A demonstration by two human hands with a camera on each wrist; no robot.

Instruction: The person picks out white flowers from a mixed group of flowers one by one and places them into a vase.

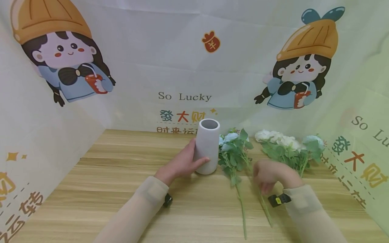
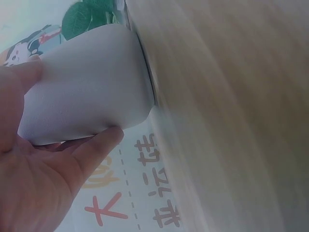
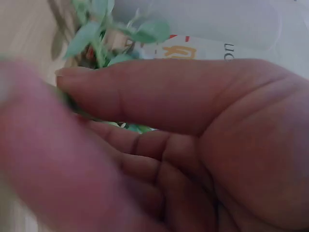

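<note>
A tall white vase [image 1: 207, 148] stands upright on the wooden table, its round mouth facing up. My left hand [image 1: 180, 165] grips it from the left, with the thumb across the front; in the left wrist view, fingers wrap the vase [image 2: 91, 82] close to its base. To the right, my right hand [image 1: 270, 173], blurred, pinches a thin green flower stem [image 1: 266, 211] between thumb and forefinger. That stem slants from the leafy pale-blue flowers [image 1: 230, 137] toward the front. Curled fingers of the right hand [image 3: 159, 145] hide most of the pinched part.
A bunch of white flowers [image 1: 281, 140] with green leaves lies at the back right, beside a pale-blue bloom [image 1: 314, 142]. Another long stem [image 1: 242, 209] reaches toward the table's front. Printed cloth [image 1: 136, 67] encloses the wooden table [image 1: 121, 162] at the back and sides.
</note>
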